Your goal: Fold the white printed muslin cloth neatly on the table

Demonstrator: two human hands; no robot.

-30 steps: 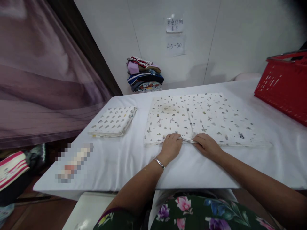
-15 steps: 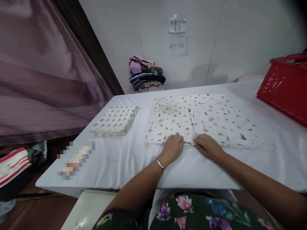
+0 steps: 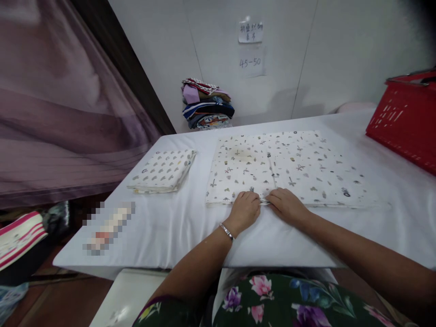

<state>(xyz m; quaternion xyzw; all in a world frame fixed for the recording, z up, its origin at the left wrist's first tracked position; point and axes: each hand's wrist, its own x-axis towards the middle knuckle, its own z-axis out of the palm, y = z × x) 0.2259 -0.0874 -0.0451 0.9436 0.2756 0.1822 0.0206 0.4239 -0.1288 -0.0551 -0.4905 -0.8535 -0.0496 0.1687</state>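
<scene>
A white patterned cloth (image 3: 289,168) lies spread flat on the white table (image 3: 177,227). My left hand (image 3: 244,208), with a silver bracelet at the wrist, rests on the cloth's near edge with its fingers curled onto the hem. My right hand (image 3: 285,203) sits right beside it on the same edge, fingers bent and pinching the hem. The two hands almost touch at the middle of the near edge. A second patterned cloth (image 3: 163,170), folded small, lies to the left on the table.
A stack of folded colourful clothes (image 3: 207,105) stands at the back against the wall. A red plastic basket (image 3: 405,122) sits at the right edge. A purple curtain (image 3: 61,104) hangs at the left. Paper notes (image 3: 250,32) are stuck to the wall.
My right hand has slid a little to the left along the near edge, closer to my left hand. The cloth and my left hand stay in place.
</scene>
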